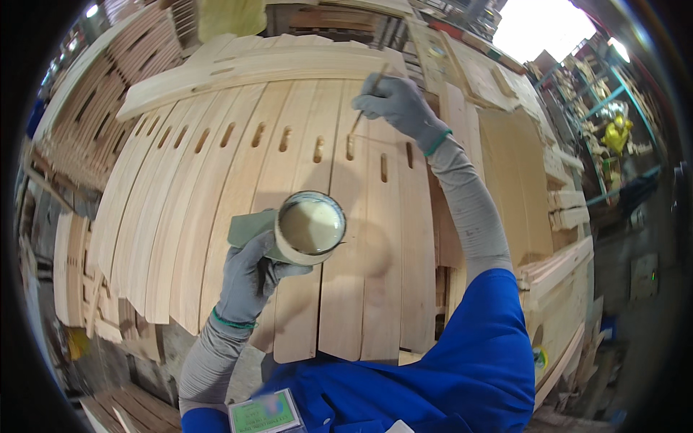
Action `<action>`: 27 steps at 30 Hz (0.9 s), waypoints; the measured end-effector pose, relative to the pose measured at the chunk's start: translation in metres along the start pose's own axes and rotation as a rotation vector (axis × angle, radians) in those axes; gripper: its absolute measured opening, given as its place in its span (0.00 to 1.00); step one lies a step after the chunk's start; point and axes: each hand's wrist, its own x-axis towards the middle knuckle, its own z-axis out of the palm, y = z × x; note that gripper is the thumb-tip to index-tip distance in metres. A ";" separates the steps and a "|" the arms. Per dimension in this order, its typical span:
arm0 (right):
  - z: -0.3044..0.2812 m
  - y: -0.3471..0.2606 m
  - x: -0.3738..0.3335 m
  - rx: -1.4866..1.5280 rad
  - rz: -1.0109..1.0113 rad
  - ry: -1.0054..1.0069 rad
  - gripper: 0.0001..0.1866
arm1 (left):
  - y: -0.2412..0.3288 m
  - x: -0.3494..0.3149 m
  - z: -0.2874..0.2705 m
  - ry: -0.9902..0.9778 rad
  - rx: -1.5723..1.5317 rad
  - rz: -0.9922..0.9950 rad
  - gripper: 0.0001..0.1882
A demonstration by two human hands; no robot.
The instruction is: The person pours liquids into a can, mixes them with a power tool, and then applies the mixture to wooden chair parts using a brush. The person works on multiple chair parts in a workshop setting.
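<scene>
My left hand, in a grey glove, grips a cup of creamy, pale liquid, probably glue. A flat grey-green piece sticks out at the cup's left side, by my thumb; whether it belongs to the cup I cannot tell. Farther off, my gloved right hand is closed round a thin wooden stick. Its lower tip points down at a slot in one of the pale wooden boards. Several boards lie side by side, each slotted near the far end; some slots look wet inside.
Across the boards' far part lies a long plank. Stacked slotted timber rises at the left. On the right are a cardboard sheet, more wooden pieces and a teal metal rack.
</scene>
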 end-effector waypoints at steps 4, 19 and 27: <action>0.003 -0.007 -0.006 -0.268 -0.071 -0.148 0.15 | 0.000 0.001 0.005 0.082 -0.210 -0.105 0.22; -0.018 -0.032 -0.042 0.440 0.063 0.235 0.10 | 0.012 -0.007 0.012 0.241 0.000 0.095 0.20; 0.018 -0.104 -0.115 0.598 0.013 0.012 0.03 | 0.035 -0.017 0.020 0.228 0.112 0.196 0.23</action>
